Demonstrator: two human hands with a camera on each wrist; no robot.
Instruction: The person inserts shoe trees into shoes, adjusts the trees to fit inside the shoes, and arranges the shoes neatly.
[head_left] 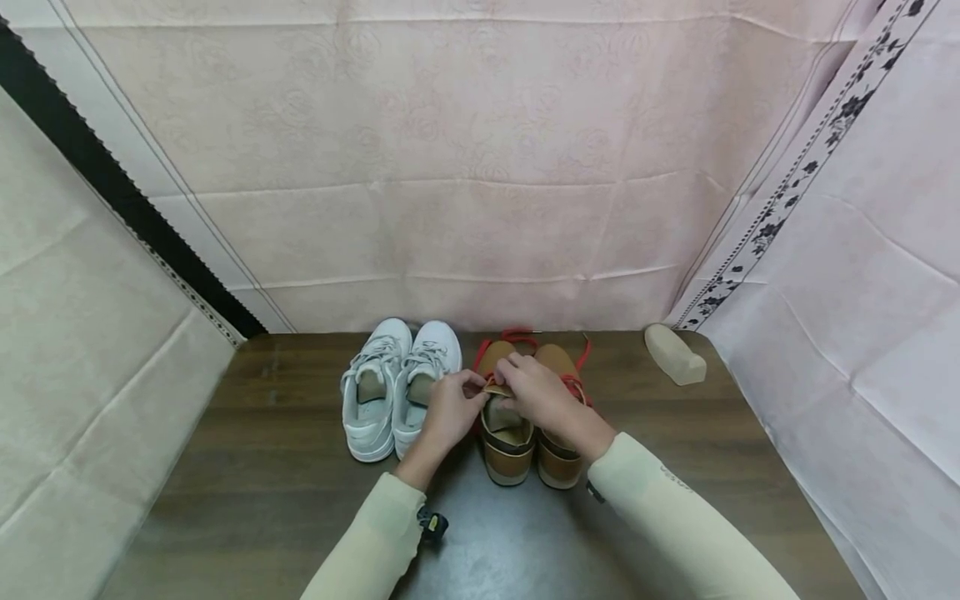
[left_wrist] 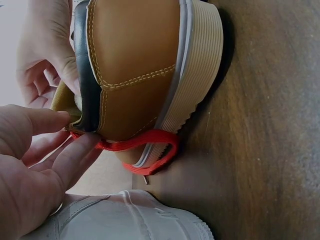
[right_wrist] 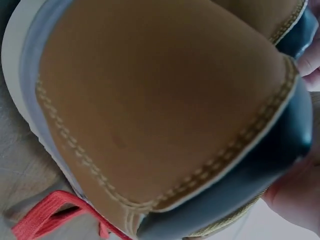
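Observation:
A pair of brown shoes with red laces (head_left: 517, 335) stands on the wooden surface, heels toward me. Both hands are at the left brown shoe (head_left: 506, 462). My left hand (head_left: 452, 410) pinches its upper edge beside the tongue, where the lace (left_wrist: 135, 145) comes out. With its thumb inside the opening and fingers curled in front, my right hand (head_left: 536, 392) grips the tongue (left_wrist: 64, 100). The right brown shoe (head_left: 559, 468) stands close alongside, partly under the right forearm; its side (right_wrist: 150, 100) fills most of the right wrist view.
White sneakers (head_left: 367, 435) stand side by side left of the brown pair. A cream-coloured rounded block (head_left: 675, 357) lies at the far right against the cloth. Pale patterned cloth (head_left: 480, 167) hangs behind and along both sides of the wooden surface (head_left: 300, 467).

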